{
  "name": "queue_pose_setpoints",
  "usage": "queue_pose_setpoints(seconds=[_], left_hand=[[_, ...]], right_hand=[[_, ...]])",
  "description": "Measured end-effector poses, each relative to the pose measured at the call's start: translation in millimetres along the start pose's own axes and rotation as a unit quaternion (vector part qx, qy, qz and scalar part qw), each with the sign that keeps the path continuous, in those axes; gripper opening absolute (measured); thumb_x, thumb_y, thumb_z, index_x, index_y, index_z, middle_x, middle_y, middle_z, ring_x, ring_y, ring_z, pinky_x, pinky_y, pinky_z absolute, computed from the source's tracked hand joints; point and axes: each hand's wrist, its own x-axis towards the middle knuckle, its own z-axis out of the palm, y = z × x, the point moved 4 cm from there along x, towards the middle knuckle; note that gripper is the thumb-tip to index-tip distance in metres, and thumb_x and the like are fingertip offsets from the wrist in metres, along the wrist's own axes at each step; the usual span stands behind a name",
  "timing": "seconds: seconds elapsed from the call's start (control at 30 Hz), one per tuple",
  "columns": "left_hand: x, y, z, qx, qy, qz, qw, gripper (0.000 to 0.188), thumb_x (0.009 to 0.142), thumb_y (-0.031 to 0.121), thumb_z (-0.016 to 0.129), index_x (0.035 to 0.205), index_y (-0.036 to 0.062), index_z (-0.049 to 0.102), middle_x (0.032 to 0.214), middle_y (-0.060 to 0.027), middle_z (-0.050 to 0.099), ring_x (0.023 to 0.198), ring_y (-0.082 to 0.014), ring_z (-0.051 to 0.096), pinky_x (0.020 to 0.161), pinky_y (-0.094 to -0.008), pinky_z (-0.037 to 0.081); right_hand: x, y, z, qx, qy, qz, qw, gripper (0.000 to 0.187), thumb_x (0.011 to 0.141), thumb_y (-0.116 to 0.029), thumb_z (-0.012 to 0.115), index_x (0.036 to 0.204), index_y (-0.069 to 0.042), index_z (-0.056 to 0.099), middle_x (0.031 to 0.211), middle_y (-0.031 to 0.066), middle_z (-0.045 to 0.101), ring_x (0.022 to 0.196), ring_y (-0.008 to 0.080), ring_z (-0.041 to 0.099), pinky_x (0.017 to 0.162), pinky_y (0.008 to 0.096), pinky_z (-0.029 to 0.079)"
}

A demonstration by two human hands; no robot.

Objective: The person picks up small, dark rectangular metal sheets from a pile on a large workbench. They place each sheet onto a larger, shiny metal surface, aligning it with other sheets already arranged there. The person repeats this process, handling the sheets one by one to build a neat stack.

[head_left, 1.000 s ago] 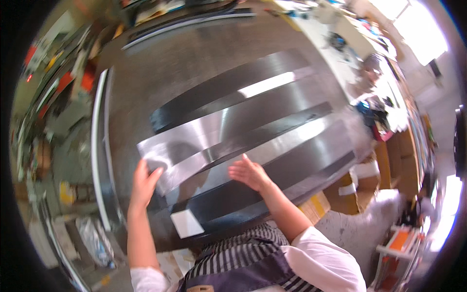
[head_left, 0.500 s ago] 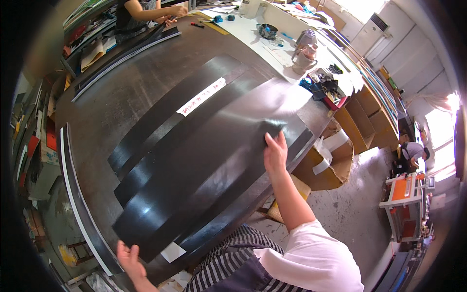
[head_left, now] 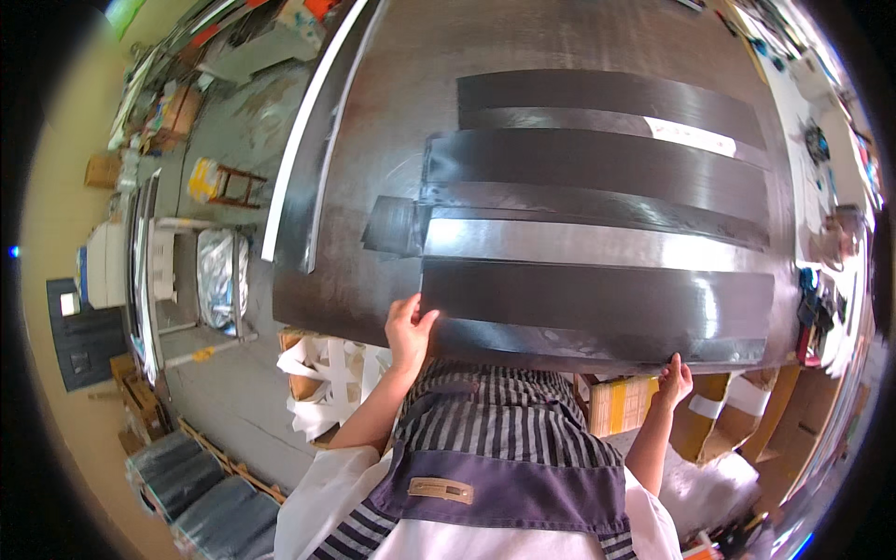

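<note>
Several long black sheets [head_left: 597, 294] lie one behind another on the dark worktable [head_left: 401, 112], overlapping, their surfaces shiny in places. My left hand [head_left: 408, 336] is at the left end of the nearest sheet, thumb over its edge and fingers bent against it. Toward the right, my right hand [head_left: 677, 381] is at the near edge, index fingertip against the sheet and the other fingers curled. A white paper label [head_left: 693, 136] lies across the far sheets. One short dark piece [head_left: 390, 225] sticks out on the left.
A long strip with a white edge [head_left: 313, 131] lies along the table's left side. Cardboard boxes [head_left: 714, 415] stand below the near edge at right. White scraps fill a box [head_left: 327, 378] at left. A small stool [head_left: 229, 182] and a metal-framed cart [head_left: 201, 280] stand beyond.
My view has swung round, so the sheets now run across it. My right hand has left the sheet's top for its near edge; my left hand has closed at the left end.
</note>
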Motion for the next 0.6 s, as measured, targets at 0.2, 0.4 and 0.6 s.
queue_pose_setpoints(seconds=[0.2, 0.4, 0.6], left_hand=[[-7.7, -0.3, -0.7, -0.027, 0.023, -0.035, 0.999, 0.044, 0.068, 0.002, 0.081, 0.11, 0.005, 0.067, 0.086, -0.004, 0.057, 0.068, -0.0128, 0.055, 0.06, -0.0253, 0.049], [-0.9, -2.9, 3.7, -0.033, 0.036, -0.008, 0.999, 0.042, 0.069, 0.003, 0.081, 0.109, 0.0042, 0.068, 0.086, -0.0047, 0.058, 0.066, -0.0132, 0.055, 0.061, -0.0259, 0.049], [0.2, -5.7, 2.6, -0.034, 0.026, -0.008, 0.999, 0.042, 0.069, 0.004, 0.081, 0.109, 0.0031, 0.067, 0.089, -0.0053, 0.06, 0.067, -0.0131, 0.056, 0.062, -0.026, 0.049]], right_hand=[[1.4, -6.2, 8.6, -0.05, 0.007, 0.006, 0.999, 0.032, 0.085, -0.019, 0.073, 0.067, -0.013, 0.047, 0.059, -0.0012, 0.052, 0.046, 0.0053, 0.047, 0.038, 0.0172, 0.034], [7.2, -4.5, 9.6, -0.049, 0.005, 0.018, 0.999, 0.031, 0.086, -0.019, 0.073, 0.071, -0.012, 0.046, 0.059, -0.0007, 0.053, 0.044, 0.0055, 0.046, 0.036, 0.017, 0.034], [9.8, -3.8, 12.4, -0.055, 0.009, 0.016, 0.998, 0.032, 0.085, -0.019, 0.073, 0.07, -0.012, 0.046, 0.058, -0.0009, 0.052, 0.043, 0.0059, 0.045, 0.034, 0.0179, 0.032]])
